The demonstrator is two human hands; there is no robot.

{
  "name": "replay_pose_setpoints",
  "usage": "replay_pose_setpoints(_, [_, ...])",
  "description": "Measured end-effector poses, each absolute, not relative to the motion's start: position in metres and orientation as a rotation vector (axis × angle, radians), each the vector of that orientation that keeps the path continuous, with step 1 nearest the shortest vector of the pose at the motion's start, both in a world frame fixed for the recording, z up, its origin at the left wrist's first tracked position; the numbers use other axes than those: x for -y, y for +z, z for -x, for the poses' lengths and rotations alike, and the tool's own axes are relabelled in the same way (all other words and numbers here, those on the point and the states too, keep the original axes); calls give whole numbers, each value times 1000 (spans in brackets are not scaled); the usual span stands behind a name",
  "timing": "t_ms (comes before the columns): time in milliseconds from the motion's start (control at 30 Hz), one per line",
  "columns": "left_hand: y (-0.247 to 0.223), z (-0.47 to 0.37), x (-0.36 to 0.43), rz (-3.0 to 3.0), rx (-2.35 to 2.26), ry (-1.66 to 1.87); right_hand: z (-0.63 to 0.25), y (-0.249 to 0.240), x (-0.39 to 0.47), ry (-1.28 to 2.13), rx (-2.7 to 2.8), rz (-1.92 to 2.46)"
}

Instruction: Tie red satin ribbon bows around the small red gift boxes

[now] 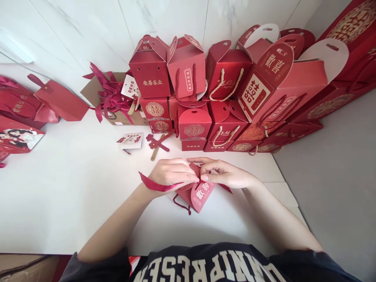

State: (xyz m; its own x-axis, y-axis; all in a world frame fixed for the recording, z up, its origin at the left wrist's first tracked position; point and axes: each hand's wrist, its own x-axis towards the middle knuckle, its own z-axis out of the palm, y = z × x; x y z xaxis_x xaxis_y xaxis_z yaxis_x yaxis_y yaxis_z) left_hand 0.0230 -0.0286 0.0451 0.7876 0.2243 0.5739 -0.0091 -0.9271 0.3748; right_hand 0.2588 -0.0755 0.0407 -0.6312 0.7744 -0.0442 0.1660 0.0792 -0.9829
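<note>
A red paper gift box point(202, 196) with white characters stands on the white table in front of me. My left hand point(173, 174) and my right hand point(225, 174) meet over its top. Both pinch a dark red ribbon point(157, 185) there. One ribbon end trails left past my left wrist, and another end shows below my right hand. A dark red cord handle hangs from the box's lower left side. The ribbon's middle is mostly hidden by my fingers, so I cannot make out its knot or loop.
Stacked red gift boxes point(195, 121) line the wall. Left of them is a cardboard box point(117, 117) of ribbons. A white card point(132, 141) and small red and gold pieces point(158, 145) lie on the table point(73, 188). More red bags point(63, 100) sit far left.
</note>
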Motion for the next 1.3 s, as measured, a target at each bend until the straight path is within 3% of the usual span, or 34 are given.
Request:
replay_pose_setpoints(167, [53,-25,35,-2541,-514,899,-253,45,84,1470,1696,1031])
replay_pose_setpoints(433, [52,-11,60,-1835,-1146,577,-250,36,90,1446,1623,1182])
replay_pose_setpoints(667, [35,0,67,-1318,-1049,609,-252,39,91,1439,1653,1177])
replay_pose_setpoints(1067, [3,7,94,-1314,-1139,759,-266,30,101,1233,1791,1261])
replay_pose_setpoints(1300, [0,28,102,-1260,-1360,602,-264,30,104,1119,1843,1348])
